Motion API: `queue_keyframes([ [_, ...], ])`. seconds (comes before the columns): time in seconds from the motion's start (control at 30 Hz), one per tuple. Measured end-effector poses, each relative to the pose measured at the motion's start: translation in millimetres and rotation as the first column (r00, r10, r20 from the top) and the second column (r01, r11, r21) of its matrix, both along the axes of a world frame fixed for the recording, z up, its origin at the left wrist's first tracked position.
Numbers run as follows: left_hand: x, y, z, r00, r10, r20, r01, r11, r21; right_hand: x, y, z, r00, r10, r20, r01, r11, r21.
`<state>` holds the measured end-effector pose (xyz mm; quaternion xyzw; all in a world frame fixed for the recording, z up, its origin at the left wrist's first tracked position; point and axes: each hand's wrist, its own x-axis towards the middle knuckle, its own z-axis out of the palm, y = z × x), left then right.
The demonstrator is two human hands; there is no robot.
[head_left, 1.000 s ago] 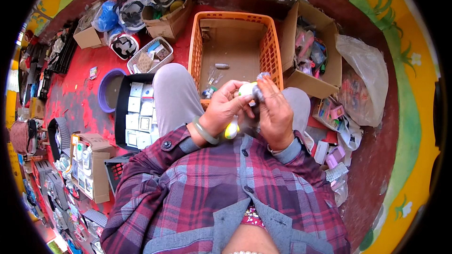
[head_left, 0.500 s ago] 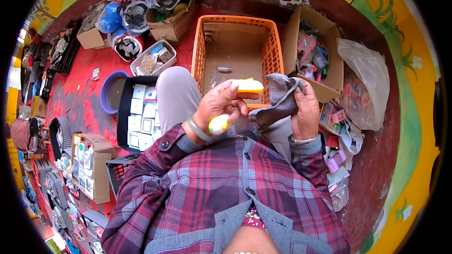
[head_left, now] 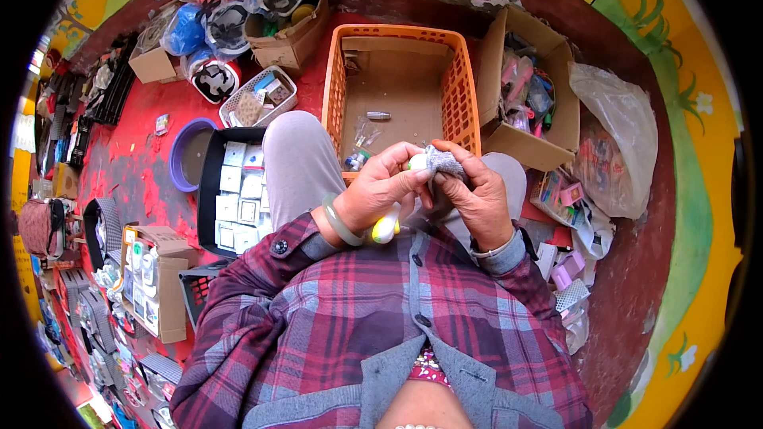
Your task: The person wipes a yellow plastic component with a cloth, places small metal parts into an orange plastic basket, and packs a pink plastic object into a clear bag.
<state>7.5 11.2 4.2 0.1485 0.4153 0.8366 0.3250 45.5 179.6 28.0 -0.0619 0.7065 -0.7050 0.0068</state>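
My left hand (head_left: 375, 191) is closed, pinching a small yellow-and-white plastic piece whose white end (head_left: 418, 161) shows at the fingertips. A grey cloth (head_left: 445, 163) is bunched in my closed right hand (head_left: 482, 205) and pressed against that end. Both hands meet over my lap, in front of the orange basket. Below my left palm shows a rounded yellow-and-white part (head_left: 386, 228). Whether it is joined to the pinched piece is hidden by the fingers.
An orange plastic basket (head_left: 335, 87) lined with cardboard holds a small silver cylinder (head_left: 379, 115). Right of it stands a cardboard box (head_left: 524, 148) of mixed items. On the left are a black tray of white boxes (head_left: 230, 179), a purple basin (head_left: 176, 159) and bagged helmets (head_left: 216, 79).
My hands have come together. The grey cloth, earlier hanging loose from my right hand, is now bunched against the yellow-and-white piece in my left. A small bagged item shows in the basket's near corner.
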Motion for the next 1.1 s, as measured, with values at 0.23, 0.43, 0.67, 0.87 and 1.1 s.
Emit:
queue_keyframes([
  [0.23,2,-1,-3,0.983,-0.003,-0.184,0.000,1.000,-0.017,3,-7,-10,0.982,-0.139,0.132,0.163,0.967,-0.197],
  [0.43,2,3,4,0.995,0.042,-0.088,-0.040,0.999,0.024,-2,-5,-9,0.971,-0.203,0.126,0.236,0.894,-0.381],
  [0.67,-4,-11,5,0.947,-0.015,-0.320,-0.059,0.974,-0.220,-10,17,6,0.972,-0.192,0.135,0.234,0.845,-0.481],
  [0.87,-1,-1,-2,0.816,0.026,-0.578,-0.273,0.898,-0.345,-5,10,-4,0.975,0.140,-0.172,-0.100,0.970,0.221],
  [1.1,0,-3,-9,0.794,0.042,-0.606,-0.330,0.867,-0.372,-5,-11,-10,0.999,-0.022,0.028,0.020,0.998,0.064],
])
